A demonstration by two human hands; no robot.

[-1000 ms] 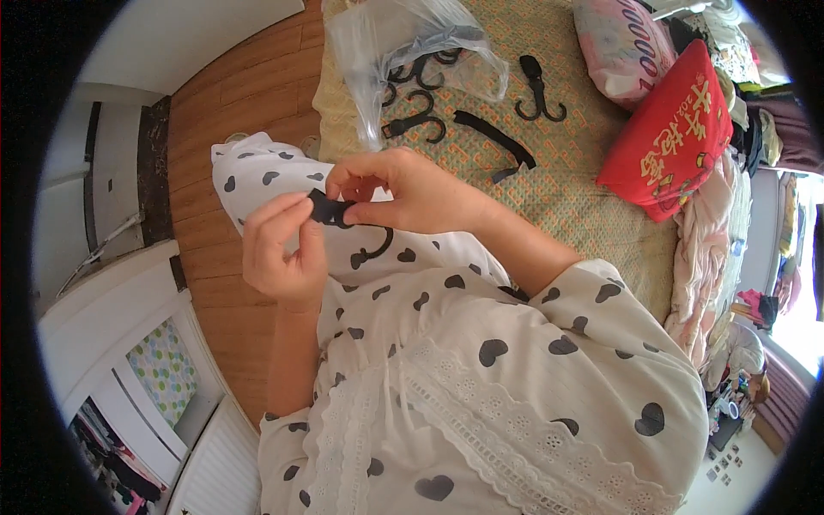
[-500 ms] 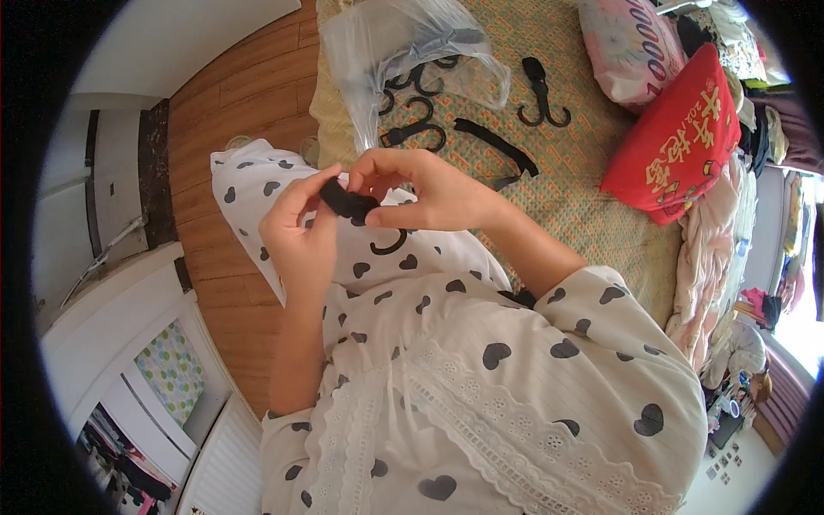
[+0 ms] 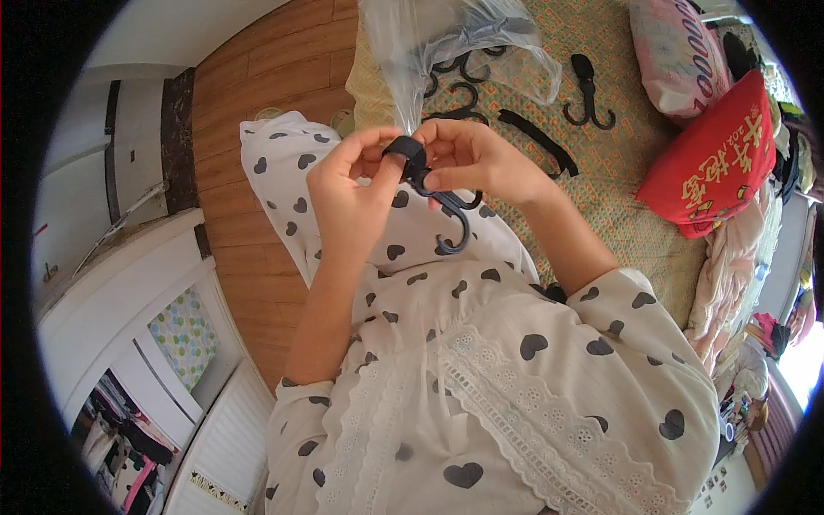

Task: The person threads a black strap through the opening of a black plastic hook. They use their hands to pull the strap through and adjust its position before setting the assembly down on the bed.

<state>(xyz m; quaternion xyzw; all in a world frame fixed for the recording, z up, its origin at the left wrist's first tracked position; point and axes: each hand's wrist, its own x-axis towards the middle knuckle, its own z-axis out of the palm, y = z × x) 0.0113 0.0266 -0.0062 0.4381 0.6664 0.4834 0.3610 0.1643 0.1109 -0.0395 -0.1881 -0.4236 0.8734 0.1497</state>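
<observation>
Above my lap I hold a black double hook with a black fabric strap looped at its top. My left hand is closed on the strap, its thumb inside the loop. My right hand pinches the hook just below the strap, and the curved ends hang down toward my dress. On the bed to the right of my hands lie a loose black strap and another double hook with its strap folded at the top. More black hooks lie just beyond my fingers.
A clear plastic bag with several hooks lies at the bed's far edge. On the patterned bed cover rest a red bag and a pink-and-white package. Wooden floor and a white cabinet are to the left.
The view has shifted, so the scene sits farther right. The hook and strap have turned in my hands: the strap now shows as a loop and more of the hook is visible.
</observation>
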